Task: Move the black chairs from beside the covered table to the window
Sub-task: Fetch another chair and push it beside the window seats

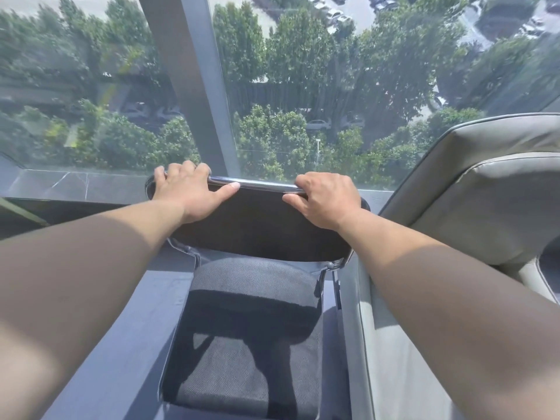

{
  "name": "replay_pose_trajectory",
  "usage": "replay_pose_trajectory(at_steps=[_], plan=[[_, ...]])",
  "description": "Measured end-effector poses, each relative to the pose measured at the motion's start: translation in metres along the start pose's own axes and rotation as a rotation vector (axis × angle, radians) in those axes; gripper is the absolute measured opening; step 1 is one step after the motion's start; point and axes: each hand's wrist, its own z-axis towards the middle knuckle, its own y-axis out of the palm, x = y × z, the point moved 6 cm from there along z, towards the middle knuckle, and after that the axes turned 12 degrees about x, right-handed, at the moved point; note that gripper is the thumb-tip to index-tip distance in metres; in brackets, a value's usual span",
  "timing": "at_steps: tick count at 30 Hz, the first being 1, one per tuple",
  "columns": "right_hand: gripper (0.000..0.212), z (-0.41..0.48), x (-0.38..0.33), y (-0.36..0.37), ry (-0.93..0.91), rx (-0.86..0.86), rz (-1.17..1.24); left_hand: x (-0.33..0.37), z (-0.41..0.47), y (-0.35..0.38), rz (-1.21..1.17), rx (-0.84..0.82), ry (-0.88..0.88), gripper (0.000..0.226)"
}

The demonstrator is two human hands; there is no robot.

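A black chair point(257, 225) with a dark fabric seat and a chrome top rail stands directly in front of me, its back close to the window point(303, 86). My left hand point(189, 190) grips the left end of the rail, fingers curled over it and thumb along the backrest. My right hand point(325, 198) holds the right end of the same rail. The seat cushion lies below my arms, partly in shadow. The chair's legs are hidden.
A grey cushioned armchair point(485, 207) stands tight against the chair's right side. A grey window post point(188, 86) rises behind the chair. A low dark sill point(75, 186) runs along the glass. Blue-grey floor point(127, 328) lies to the left.
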Motion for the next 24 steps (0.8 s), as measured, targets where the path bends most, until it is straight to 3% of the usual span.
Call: replay_pose_trajectory(at_steps=[11,19,24], plan=[[0.048,0.013,0.008,0.006,-0.083,0.0,0.011,0.001,-0.013,0.002,0.011,0.042,-0.08,0.09],[0.05,-0.01,0.041,-0.004,0.0,0.032,-0.019,0.042,-0.002,0.001,-0.009,0.011,0.0,0.092],[0.047,-0.003,0.038,0.0,-0.051,0.031,-0.024,0.033,-0.005,0.002,-0.003,0.051,-0.026,0.097]])
